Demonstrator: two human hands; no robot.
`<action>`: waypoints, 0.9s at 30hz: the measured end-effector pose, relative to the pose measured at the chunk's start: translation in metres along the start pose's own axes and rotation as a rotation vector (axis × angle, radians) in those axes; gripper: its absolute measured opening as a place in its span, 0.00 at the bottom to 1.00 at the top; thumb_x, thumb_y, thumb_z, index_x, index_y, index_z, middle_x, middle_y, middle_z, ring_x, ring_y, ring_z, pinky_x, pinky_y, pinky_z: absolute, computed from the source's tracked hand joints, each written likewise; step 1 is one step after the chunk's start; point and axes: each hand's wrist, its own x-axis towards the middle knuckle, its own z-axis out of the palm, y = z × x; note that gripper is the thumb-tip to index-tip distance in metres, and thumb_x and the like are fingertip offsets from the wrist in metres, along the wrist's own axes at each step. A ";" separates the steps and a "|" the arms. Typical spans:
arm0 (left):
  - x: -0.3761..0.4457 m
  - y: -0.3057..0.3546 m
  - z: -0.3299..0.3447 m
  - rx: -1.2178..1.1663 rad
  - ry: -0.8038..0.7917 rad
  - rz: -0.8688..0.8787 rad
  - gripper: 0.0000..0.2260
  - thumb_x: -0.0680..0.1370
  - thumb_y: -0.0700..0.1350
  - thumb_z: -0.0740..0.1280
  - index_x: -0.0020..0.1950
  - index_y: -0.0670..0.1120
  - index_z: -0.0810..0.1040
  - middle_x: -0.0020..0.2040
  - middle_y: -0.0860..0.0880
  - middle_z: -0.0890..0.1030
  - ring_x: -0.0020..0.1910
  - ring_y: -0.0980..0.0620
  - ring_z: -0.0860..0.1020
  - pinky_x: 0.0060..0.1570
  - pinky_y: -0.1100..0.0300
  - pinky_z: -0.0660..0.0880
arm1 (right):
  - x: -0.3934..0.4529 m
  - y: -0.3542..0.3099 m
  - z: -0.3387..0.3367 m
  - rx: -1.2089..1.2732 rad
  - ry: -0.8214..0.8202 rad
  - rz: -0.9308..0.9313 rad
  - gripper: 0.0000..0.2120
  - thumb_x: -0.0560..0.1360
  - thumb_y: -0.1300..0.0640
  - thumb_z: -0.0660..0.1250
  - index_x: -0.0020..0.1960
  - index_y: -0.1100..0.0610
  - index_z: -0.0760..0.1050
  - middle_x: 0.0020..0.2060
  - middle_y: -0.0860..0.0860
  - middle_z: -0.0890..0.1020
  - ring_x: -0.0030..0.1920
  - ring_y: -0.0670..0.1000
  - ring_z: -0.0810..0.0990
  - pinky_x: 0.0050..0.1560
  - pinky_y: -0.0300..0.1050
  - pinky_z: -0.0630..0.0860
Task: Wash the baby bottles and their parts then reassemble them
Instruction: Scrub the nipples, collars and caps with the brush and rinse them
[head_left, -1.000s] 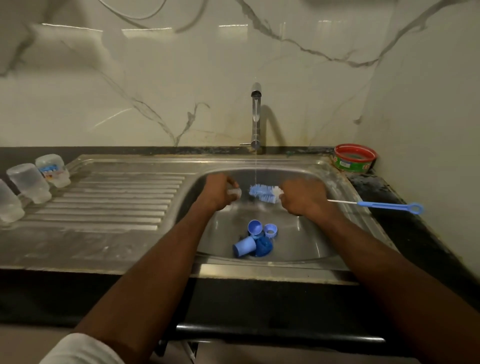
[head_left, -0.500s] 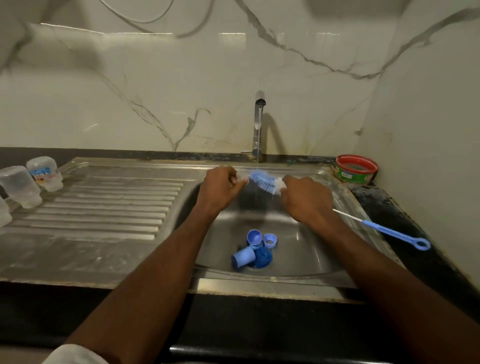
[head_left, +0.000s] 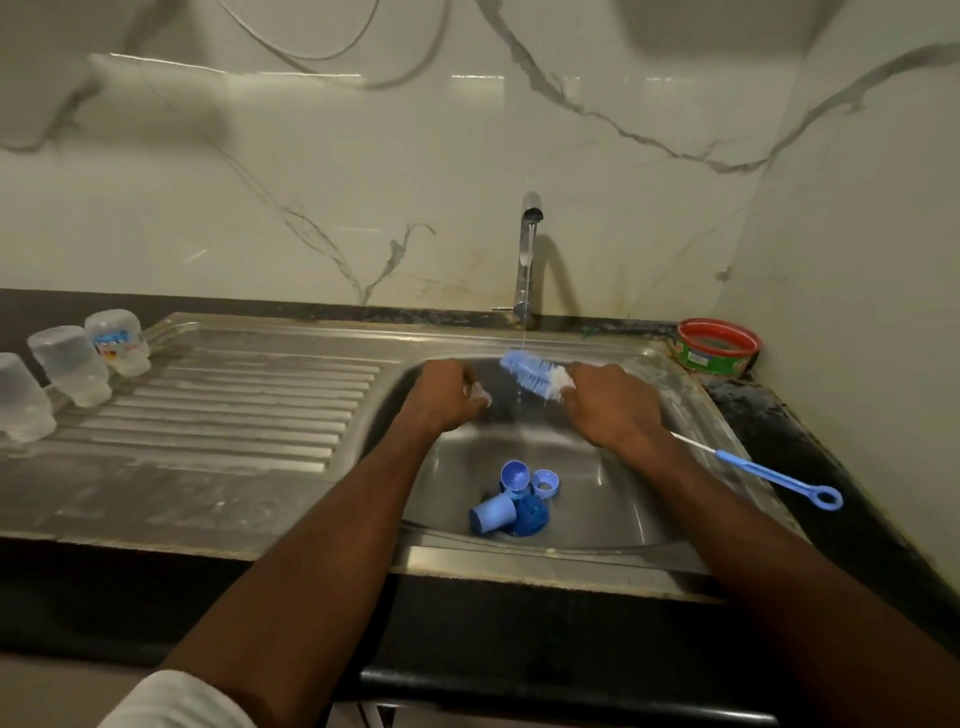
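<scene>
My right hand (head_left: 608, 402) grips a blue bottle brush (head_left: 530, 371) near its bristled head, which sits under the thin stream from the tap (head_left: 527, 260); the long handle sticks out to the right behind my wrist. My left hand (head_left: 444, 397) holds a small clear nipple (head_left: 480, 397), mostly hidden in the fingers, just left of the brush. Blue caps and rings (head_left: 511, 499) lie in a heap over the drain of the steel sink (head_left: 623, 499). Three clear bottles (head_left: 72, 371) stand upside down on the drainboard at far left.
A red-rimmed green tub (head_left: 719, 345) sits on the dark counter behind the sink's right corner. The ribbed drainboard (head_left: 234, 410) stretches left of the basin. Marble walls close in behind and on the right.
The brush head has lifted and now tilts up-left under the stream. My left hand has pulled slightly away from it. The view has shifted downward.
</scene>
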 end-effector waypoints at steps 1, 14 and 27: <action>-0.002 0.002 -0.004 -0.014 0.022 0.004 0.10 0.72 0.50 0.76 0.48 0.47 0.83 0.39 0.51 0.81 0.39 0.55 0.80 0.43 0.61 0.76 | 0.000 -0.002 -0.001 -0.001 -0.006 0.003 0.13 0.80 0.47 0.61 0.63 0.48 0.76 0.55 0.52 0.83 0.53 0.56 0.81 0.43 0.47 0.71; -0.045 -0.100 -0.175 0.360 0.008 -0.134 0.11 0.72 0.47 0.75 0.52 0.45 0.85 0.50 0.45 0.84 0.56 0.43 0.79 0.61 0.57 0.72 | 0.027 -0.184 -0.030 0.409 -0.200 -0.172 0.22 0.69 0.44 0.56 0.58 0.47 0.78 0.44 0.48 0.86 0.53 0.54 0.83 0.53 0.51 0.79; -0.113 -0.243 -0.299 0.657 0.055 -0.414 0.10 0.74 0.47 0.73 0.55 0.48 0.83 0.55 0.47 0.81 0.57 0.47 0.79 0.53 0.53 0.77 | 0.037 -0.388 -0.023 0.434 -0.215 -0.361 0.16 0.75 0.48 0.61 0.59 0.50 0.78 0.50 0.49 0.85 0.55 0.55 0.81 0.46 0.48 0.73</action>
